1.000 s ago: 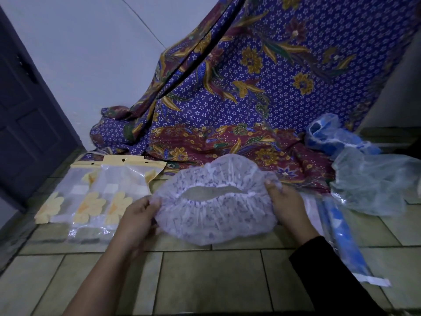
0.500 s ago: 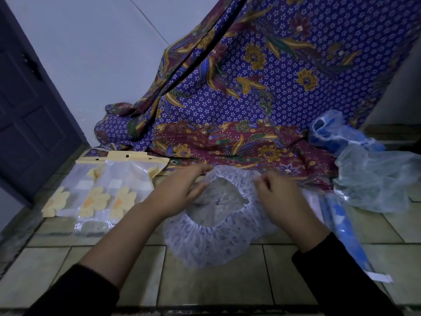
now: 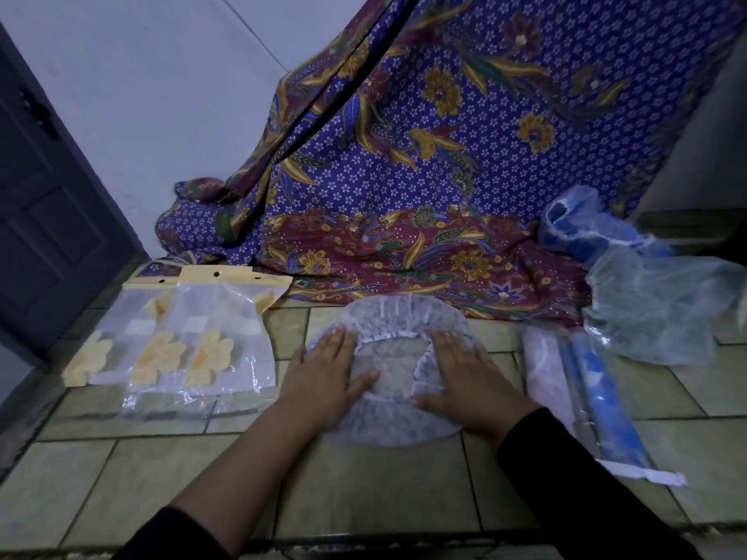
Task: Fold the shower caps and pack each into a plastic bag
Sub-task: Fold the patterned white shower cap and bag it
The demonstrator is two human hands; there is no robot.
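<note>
The shower cap (image 3: 398,313), translucent white with fine print and a ruffled elastic rim, lies flat, opening upward, mid-floor (image 3: 364,491). The left hand (image 3: 327,375) and right hand (image 3: 465,375) press on it, fingers straight and spread. Toward the floor's right edge lie two loose caps, blue (image 3: 574,230) and clear (image 3: 655,309), and two packed bags (image 3: 606,402). At the left lie overlapping empty bags (image 3: 210,341); their number is unclear.
</note>
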